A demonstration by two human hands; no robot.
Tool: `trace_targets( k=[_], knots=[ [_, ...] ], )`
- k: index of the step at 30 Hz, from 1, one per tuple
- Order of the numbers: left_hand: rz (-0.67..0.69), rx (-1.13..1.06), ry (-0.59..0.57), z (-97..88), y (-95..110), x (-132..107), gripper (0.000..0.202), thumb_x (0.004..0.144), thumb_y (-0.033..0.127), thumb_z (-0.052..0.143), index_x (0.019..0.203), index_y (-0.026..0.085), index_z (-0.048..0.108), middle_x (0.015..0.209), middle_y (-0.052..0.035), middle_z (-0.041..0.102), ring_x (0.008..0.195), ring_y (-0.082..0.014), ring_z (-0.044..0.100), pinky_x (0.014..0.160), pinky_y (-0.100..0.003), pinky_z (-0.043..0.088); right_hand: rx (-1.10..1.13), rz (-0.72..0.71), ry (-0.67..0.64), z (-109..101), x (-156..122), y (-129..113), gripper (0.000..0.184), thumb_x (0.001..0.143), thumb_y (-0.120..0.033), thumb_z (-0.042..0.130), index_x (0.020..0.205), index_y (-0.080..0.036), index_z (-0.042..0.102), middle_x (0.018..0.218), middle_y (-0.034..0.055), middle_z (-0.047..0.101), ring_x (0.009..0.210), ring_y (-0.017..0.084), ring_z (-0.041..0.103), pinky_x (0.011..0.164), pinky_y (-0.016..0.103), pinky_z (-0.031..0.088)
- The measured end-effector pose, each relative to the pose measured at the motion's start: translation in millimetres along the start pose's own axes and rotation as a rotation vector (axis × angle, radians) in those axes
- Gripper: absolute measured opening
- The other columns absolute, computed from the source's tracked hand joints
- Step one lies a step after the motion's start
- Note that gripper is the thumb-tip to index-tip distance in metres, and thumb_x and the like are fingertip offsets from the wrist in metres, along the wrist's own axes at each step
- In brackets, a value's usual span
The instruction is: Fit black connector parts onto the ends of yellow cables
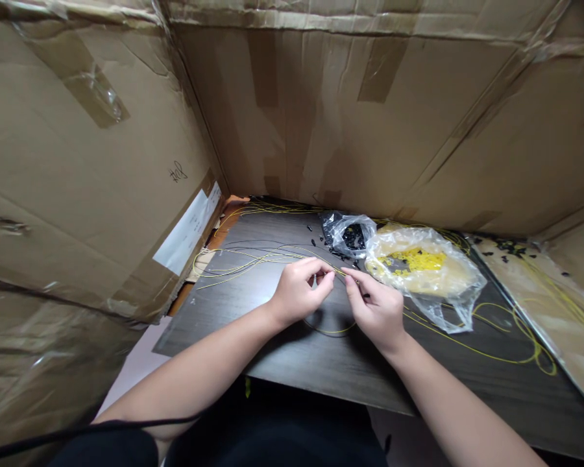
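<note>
Both hands meet near the middle of the dark tabletop, fingertips a short gap apart. My left hand [302, 288] pinches thin yellow and black wires [253, 255], which trail off to the left in loose loops. My right hand [376, 305] pinches the same strands a little further right, thumb against forefinger. A loop of wire [333, 334] hangs below the two hands. Whatever small part may sit between the fingertips is too small to make out. Just beyond my right hand lies an open clear plastic bag [460, 275] with small yellow pieces [425, 261].
Behind it, a second clear bag [338, 228] holds small black pieces [354, 239], some spilled beside it. Yellow wire [535, 350] coils at the right. Cardboard walls [296, 130] enclose the back and sides of the tabletop [272, 350]. A cardboard sheet [555, 305] lies far right.
</note>
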State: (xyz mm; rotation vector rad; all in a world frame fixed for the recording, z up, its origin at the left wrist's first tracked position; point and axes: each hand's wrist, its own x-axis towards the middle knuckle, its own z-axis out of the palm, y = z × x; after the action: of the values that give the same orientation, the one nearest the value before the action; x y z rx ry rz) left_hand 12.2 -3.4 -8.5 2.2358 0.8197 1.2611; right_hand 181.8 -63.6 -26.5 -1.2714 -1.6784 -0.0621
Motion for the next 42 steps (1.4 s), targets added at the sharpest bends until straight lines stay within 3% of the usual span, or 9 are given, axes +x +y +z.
trace_targets(
  k=[9, 20, 24, 29, 33, 38, 42],
  knots=[
    [-0.003, -0.047, -0.010, 1.4, 0.4, -0.6, 0.011, 0.088, 0.019, 0.060, 0.082, 0.017, 0.070, 0.068, 0.0000, 0.065, 0.058, -0.0098, 0.052, 0.056, -0.023, 0.041, -0.004, -0.058, -0.028, 3.8, -3.2, 0.6, 0.025, 0.094, -0.021, 0.060, 0.113, -0.016, 0.074, 0.077, 0.0049, 0.075, 0.053, 0.013, 0.063, 0.056, 0.026, 0.050],
    [0.106, -0.011, -0.026, 2.3, -1.4, -5.9, 0.014, 0.093, 0.019, 0.057, 0.091, 0.016, 0.070, 0.071, -0.0017, 0.066, 0.058, -0.0101, 0.052, 0.058, -0.024, 0.043, 0.025, -0.102, -0.087, -2.0, -1.9, 5.0, 0.026, 0.093, -0.020, 0.060, 0.115, -0.020, 0.074, 0.098, 0.0069, 0.078, 0.066, 0.016, 0.070, 0.064, 0.028, 0.056],
    [0.128, -0.006, -0.042, 1.5, -1.2, -5.8, 0.014, 0.094, 0.019, 0.055, 0.092, 0.016, 0.069, 0.074, -0.0032, 0.066, 0.061, -0.0109, 0.053, 0.061, -0.024, 0.044, 0.025, -0.080, -0.070, -2.2, -1.7, 3.5, 0.024, 0.093, -0.020, 0.061, 0.112, -0.018, 0.075, 0.078, 0.0040, 0.075, 0.055, 0.013, 0.064, 0.057, 0.026, 0.051],
    [0.206, -0.008, -0.007, 1.7, 0.5, -6.1, 0.012, 0.092, 0.017, 0.057, 0.093, 0.015, 0.069, 0.071, -0.0023, 0.064, 0.061, -0.0112, 0.053, 0.061, -0.024, 0.045, 0.068, 0.015, -0.030, -2.2, 1.6, -4.3, 0.020, 0.094, -0.026, 0.061, 0.103, -0.017, 0.077, 0.053, -0.0025, 0.057, 0.043, 0.009, 0.045, 0.047, 0.024, 0.042],
    [0.250, 0.001, 0.002, 3.2, -1.0, -8.3, 0.014, 0.092, 0.015, 0.056, 0.099, 0.014, 0.068, 0.072, -0.0027, 0.064, 0.062, -0.0112, 0.053, 0.062, -0.024, 0.046, 0.106, 0.054, -0.009, -3.1, 4.0, -6.2, 0.019, 0.093, -0.026, 0.062, 0.100, -0.016, 0.077, 0.051, -0.0043, 0.048, 0.043, 0.009, 0.041, 0.046, 0.023, 0.039],
    [0.271, 0.023, 0.009, 3.1, -2.2, -8.7, 0.014, 0.091, 0.014, 0.056, 0.099, 0.014, 0.068, 0.071, -0.0020, 0.062, 0.061, -0.0106, 0.053, 0.061, -0.023, 0.046, 0.100, -0.018, -0.022, -5.4, 3.3, -4.9, 0.019, 0.094, -0.022, 0.062, 0.104, -0.015, 0.077, 0.053, -0.0043, 0.050, 0.045, 0.008, 0.042, 0.048, 0.022, 0.040],
    [0.254, -0.018, 0.062, 2.0, -0.3, -6.6, 0.011, 0.090, 0.014, 0.059, 0.096, 0.014, 0.068, 0.068, -0.0007, 0.060, 0.059, -0.0097, 0.052, 0.059, -0.022, 0.044, 0.126, -0.028, -0.046, -6.7, 2.9, -2.9, 0.020, 0.093, -0.020, 0.064, 0.108, -0.015, 0.075, 0.052, -0.0069, 0.041, 0.044, 0.007, 0.037, 0.046, 0.022, 0.036]
  ],
)
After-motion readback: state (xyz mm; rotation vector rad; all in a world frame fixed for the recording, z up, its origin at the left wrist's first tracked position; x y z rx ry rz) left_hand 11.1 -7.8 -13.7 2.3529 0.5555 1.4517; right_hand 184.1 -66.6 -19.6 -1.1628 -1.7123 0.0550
